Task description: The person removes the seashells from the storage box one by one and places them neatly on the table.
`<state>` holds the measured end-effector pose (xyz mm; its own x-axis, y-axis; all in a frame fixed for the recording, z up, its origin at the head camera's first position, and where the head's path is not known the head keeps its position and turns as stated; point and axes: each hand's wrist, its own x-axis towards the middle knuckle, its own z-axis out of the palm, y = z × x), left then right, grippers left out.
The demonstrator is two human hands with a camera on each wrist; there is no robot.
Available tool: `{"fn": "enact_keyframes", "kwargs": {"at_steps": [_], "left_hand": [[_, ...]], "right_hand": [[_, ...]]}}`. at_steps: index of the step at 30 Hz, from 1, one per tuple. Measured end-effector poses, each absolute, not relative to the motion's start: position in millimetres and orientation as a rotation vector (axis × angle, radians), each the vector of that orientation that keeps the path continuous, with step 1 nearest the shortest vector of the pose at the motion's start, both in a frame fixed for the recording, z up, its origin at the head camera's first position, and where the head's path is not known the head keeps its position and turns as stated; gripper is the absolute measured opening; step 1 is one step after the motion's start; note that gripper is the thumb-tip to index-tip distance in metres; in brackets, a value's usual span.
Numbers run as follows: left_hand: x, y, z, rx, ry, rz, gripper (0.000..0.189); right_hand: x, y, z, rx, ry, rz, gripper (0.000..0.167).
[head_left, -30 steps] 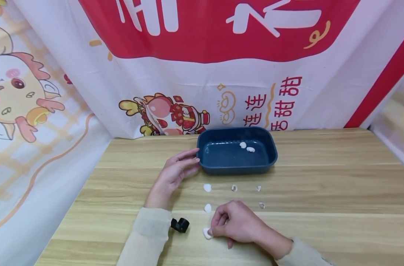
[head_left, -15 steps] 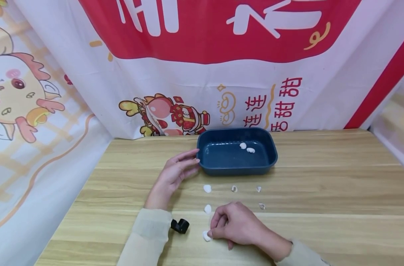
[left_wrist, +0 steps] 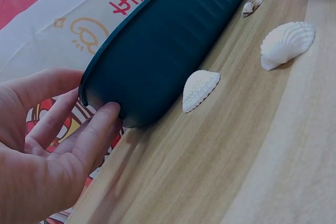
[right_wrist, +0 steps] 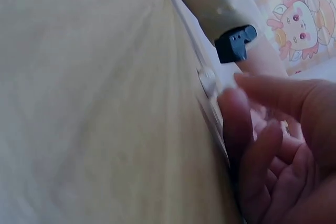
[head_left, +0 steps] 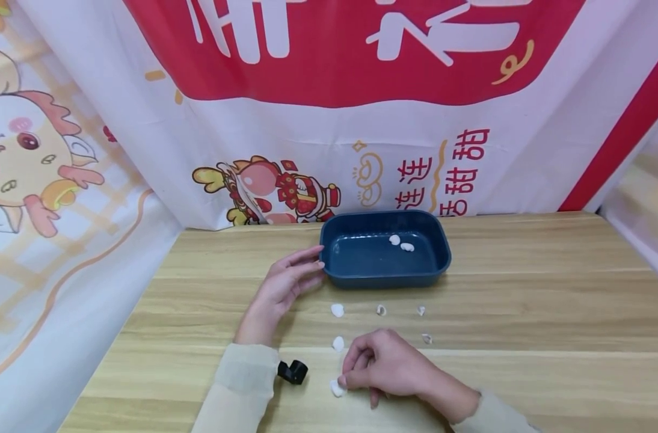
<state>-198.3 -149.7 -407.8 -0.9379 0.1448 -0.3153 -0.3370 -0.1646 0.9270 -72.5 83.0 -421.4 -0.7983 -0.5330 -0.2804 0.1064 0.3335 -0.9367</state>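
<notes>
In the head view my left hand reaches to the left end of a dark blue rectangular dish, its fingers extended and their tips touching the rim and outer wall. My right hand, low over the table, pinches the edge of a white seashell between thumb and forefinger. Two more white seashells line up above that one, the farther seashell close to the dish. Inside the dish lie two white shells. The right wrist view shows the pinched seashell blurred at my fingertips.
Right of the white shells, a small brownish shell and two other small shells lie on the wooden table. A black camera mount juts from the left wrist. Printed cloth hangs directly behind the dish.
The whole head view has shifted slightly. The white seashell at my right fingertips has turned a little and moved slightly nearer. The left hand and the dish keep their places.
</notes>
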Motion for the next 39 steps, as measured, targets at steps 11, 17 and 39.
{"fn": "enact_keyframes", "kwargs": {"at_steps": [11,17,39], "left_hand": [[-200,-149,-408,-0.227,1.798,2.166,0.05],[-201,-149,-409,-0.238,1.783,2.165,0.048],[-197,-148,-410,-0.216,1.815,2.18,0.049]], "right_hand": [[-101,120,-387,-0.314,2.116,-1.571,0.025],[-121,158,-366,-0.153,2.251,-1.608,0.033],[-244,154,-363,0.26,2.398,-1.557,0.037]]}}
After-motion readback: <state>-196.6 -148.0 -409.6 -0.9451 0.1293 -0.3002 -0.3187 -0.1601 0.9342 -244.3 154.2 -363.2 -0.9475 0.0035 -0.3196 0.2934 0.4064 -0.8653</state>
